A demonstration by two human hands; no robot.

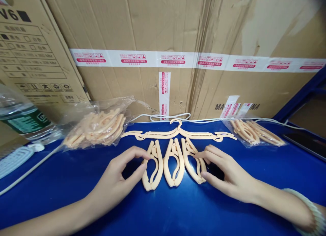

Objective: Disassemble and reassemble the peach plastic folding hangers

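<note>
Three folded beige plastic travel hangers lie side by side on the blue table. My left hand (123,173) pinches the outer edge of the left folded hanger (159,161) between thumb and index finger. The middle folded hanger (166,166) is untouched. On the right folded hanger (189,166), my right hand (225,173) has its fingers at the upper part and its thumb near the lower end. Behind the row lies an unfolded hanger (160,134), arms spread and hook pointing away from me.
A clear bag of folded hangers (102,125) sits at the back left, and another bag (246,132) at the back right. A water bottle (28,118), a comb-like brush (16,159) and a white cable (33,169) are on the left. A large cardboard box (132,28) stands behind.
</note>
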